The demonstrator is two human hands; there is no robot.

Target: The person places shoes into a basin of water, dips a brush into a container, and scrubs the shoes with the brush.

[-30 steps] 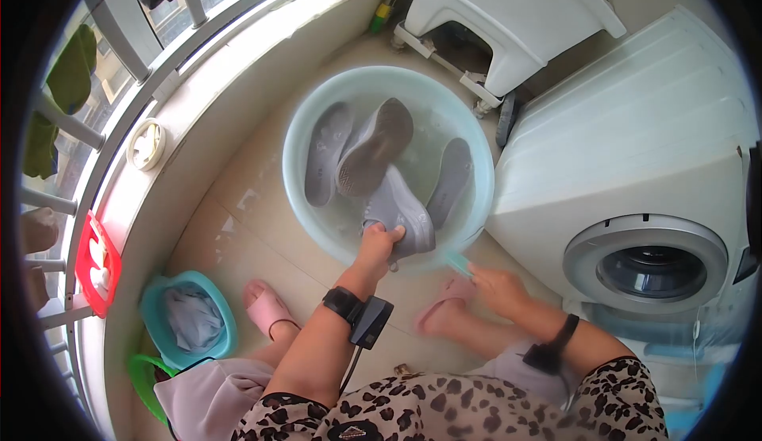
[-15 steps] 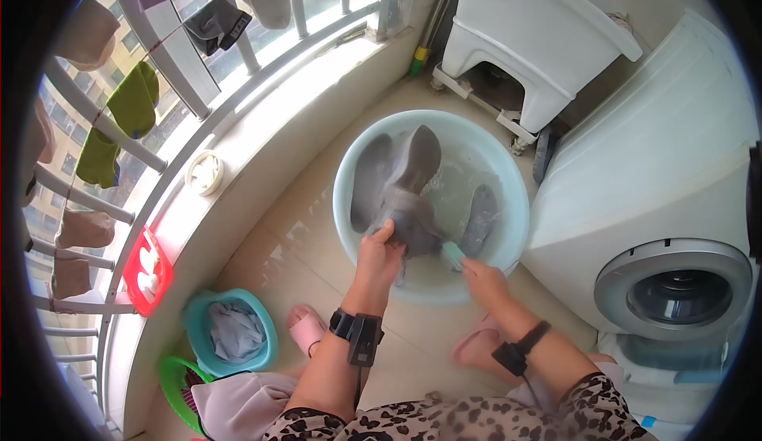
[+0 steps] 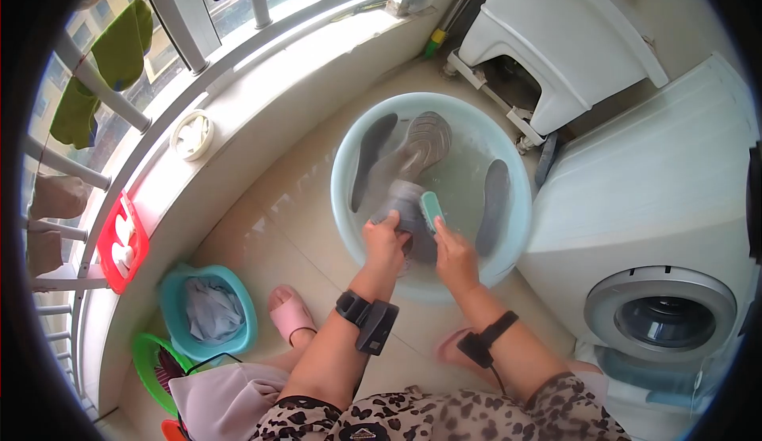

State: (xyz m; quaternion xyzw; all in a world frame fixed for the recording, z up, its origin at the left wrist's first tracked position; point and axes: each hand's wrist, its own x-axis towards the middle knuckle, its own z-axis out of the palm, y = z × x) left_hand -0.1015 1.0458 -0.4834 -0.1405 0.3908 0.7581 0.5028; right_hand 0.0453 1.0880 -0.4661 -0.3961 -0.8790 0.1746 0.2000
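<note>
A wide pale-blue basin of cloudy water stands on the floor in front of me. Over its near side my left hand grips a wet grey shoe, thumb on top. My right hand holds a small mint-green brush by one end, right beside that shoe. Just beyond, a grooved grey shoe sole faces up; whether it belongs to the held shoe I cannot tell. One dark grey insole lies along the basin's left wall, another grey insole at the right.
A white washing machine stands close on the right, a white sink unit behind the basin. To the left are a teal tub of cloth, a green basket and a ledge with a red tray. Socks hang along the railing.
The brush has moved up and left against the shoe, now pointing upward. The far shoe's sole has turned to show its grooves. My view has shifted slightly.
</note>
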